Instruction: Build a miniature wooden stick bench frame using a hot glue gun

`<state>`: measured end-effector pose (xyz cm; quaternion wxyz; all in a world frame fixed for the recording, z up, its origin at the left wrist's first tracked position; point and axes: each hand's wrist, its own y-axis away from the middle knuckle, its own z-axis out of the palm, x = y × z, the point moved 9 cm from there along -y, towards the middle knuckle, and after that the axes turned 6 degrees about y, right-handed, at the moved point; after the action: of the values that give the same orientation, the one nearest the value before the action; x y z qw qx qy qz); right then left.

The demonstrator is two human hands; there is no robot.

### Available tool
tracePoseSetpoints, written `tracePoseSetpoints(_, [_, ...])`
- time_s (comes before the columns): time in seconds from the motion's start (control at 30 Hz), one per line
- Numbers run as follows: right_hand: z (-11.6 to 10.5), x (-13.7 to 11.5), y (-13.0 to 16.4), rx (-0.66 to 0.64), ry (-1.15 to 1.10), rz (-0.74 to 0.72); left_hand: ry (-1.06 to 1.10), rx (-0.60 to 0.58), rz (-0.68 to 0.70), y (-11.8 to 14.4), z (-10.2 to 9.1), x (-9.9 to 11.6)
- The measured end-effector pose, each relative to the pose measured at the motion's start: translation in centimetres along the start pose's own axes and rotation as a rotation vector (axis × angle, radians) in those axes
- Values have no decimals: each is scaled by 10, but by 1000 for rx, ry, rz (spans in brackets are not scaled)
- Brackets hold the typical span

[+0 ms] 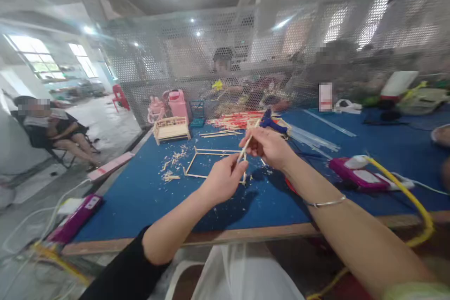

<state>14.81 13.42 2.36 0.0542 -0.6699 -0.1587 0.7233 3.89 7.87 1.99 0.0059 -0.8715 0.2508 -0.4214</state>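
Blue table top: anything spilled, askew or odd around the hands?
Yes. Wood shavings and offcuts lie scattered on the blue table, left of the stick frame. The left hand and right hand pinch a thin stick above it. Nothing else looks damaged.

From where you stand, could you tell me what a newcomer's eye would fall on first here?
At centre, the left hand and right hand pinch a thin wooden stick between them above the blue table. Just behind them a rectangular stick frame lies flat beside scattered wood scraps. A small slatted wooden bed stands at the far left of the table, near a pink container.
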Motion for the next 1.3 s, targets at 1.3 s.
tracePoseSetpoints(1.3, [86, 33, 46, -365, 1232, -200, -275, 78, 279, -25, -67, -75])
